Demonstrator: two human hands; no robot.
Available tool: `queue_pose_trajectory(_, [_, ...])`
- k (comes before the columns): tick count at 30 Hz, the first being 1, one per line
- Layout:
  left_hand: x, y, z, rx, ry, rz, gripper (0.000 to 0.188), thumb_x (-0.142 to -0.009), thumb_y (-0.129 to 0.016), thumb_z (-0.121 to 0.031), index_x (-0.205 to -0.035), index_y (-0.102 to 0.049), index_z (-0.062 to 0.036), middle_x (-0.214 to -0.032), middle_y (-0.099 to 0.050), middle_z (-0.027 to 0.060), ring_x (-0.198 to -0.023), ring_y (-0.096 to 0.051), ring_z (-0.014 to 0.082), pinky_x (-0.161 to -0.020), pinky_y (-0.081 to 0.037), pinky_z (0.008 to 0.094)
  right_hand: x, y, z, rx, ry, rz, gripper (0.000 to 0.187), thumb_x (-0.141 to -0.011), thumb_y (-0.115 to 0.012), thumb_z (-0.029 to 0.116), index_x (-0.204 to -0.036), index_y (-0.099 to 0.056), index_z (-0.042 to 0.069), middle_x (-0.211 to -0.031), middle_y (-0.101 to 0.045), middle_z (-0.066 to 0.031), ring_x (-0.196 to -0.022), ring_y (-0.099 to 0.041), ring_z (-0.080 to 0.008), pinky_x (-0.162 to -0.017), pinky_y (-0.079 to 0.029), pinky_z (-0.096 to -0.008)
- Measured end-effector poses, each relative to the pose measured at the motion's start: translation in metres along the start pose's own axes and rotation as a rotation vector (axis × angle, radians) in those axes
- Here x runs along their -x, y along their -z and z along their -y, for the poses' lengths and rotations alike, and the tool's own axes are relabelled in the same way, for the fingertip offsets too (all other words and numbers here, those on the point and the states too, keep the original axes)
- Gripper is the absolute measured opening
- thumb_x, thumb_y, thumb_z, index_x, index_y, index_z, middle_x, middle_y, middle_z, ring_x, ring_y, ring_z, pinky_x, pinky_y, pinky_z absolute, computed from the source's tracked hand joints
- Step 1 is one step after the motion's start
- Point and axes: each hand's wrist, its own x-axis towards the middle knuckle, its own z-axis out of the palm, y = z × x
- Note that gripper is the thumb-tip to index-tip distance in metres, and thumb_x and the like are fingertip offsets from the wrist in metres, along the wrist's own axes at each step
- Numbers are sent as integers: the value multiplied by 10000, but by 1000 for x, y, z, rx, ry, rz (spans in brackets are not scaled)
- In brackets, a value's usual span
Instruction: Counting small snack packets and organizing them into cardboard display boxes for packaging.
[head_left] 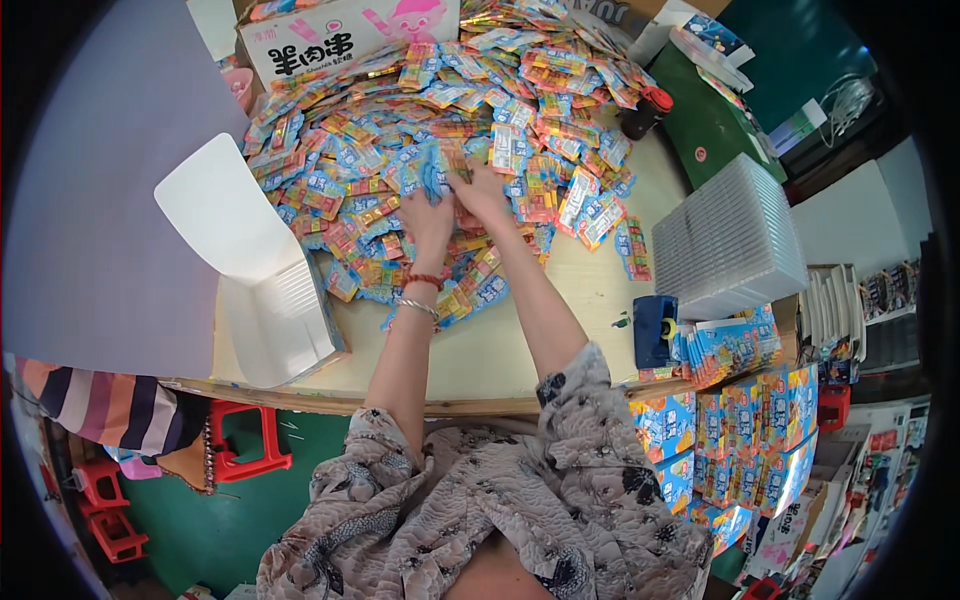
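Note:
A broad heap of small, colourful candy packets (350,165) covers the far half of the table. Reaching into its middle, my left hand (428,217) has its fingers closed around some blue-edged packets. My right hand (484,196) is beside it on the right, its fingers bent over packets at the same spot. Fingertips of both hands are partly hidden among the wrappers. Left of my forearms stands a white carton (283,318) with its lid raised; no packets show inside it.
A stack of clear plastic trays (735,240) stands at the right, with a blue tape dispenser (655,331) near it. Behind is a dark bottle with a red cap (645,113). Printed boxes (740,435) are piled below the table's right edge. A red stool (250,442) is lower left.

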Motion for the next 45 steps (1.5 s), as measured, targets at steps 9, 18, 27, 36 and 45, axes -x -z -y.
queue_pose_trajectory(9, [-2, 18, 2, -177, 58, -227, 1013, -708, -785, -365, -1425, -200, 49, -1360, -331, 269, -1284, -314, 376, -1070, -278, 432, 5, -9, 14, -247, -200, 95, 713, -765, -696, 381, -1301, -459, -24, -1177, -577, -256, -1048, -580, -347, -885, -466, -443])
queue_pose_trajectory(18, [36, 57, -34, 68, 165, 207, 569, -749, -786, -221, -1198, -540, 28, -973, -622, 38, -763, -578, 92, -631, -494, 248, 66, 47, 48, -1181, -483, 134, 456, -791, -747, 197, -1141, -513, 22, -1012, -625, -59, -860, -596, -130, -743, -485, -282])
queue_pose_trajectory(27, [77, 64, -39, 613, 283, 103, 267, -814, -718, -89, -1051, -615, -24, -971, -672, 35, -805, -661, 135, -667, -535, 278, 87, 56, 60, -1139, -304, 221, 697, -859, -678, 338, -1363, -365, -27, -1265, -529, -115, -1132, -515, -198, -925, -426, -323])
queue_pose_trajectory(36, [117, 87, 10, 868, 630, 228, 355, -827, -712, -106, -1144, -573, -29, -1014, -663, 54, -810, -666, 166, -660, -562, 328, 139, 54, 50, -335, -75, 26, 475, -964, -489, 312, -1270, -480, -51, -1231, -527, -214, -1117, -531, -303, -969, -397, -361])
queue_pose_trajectory(45, [166, 106, -7, 679, 448, 492, 502, -788, -699, -18, -1247, -496, -31, -1090, -635, 92, -942, -648, 192, -781, -576, 357, 194, 58, -8, -886, -543, -61, 407, -858, -657, 138, -1228, -552, 7, -1166, -574, -127, -1088, -539, -182, -917, -449, -334])
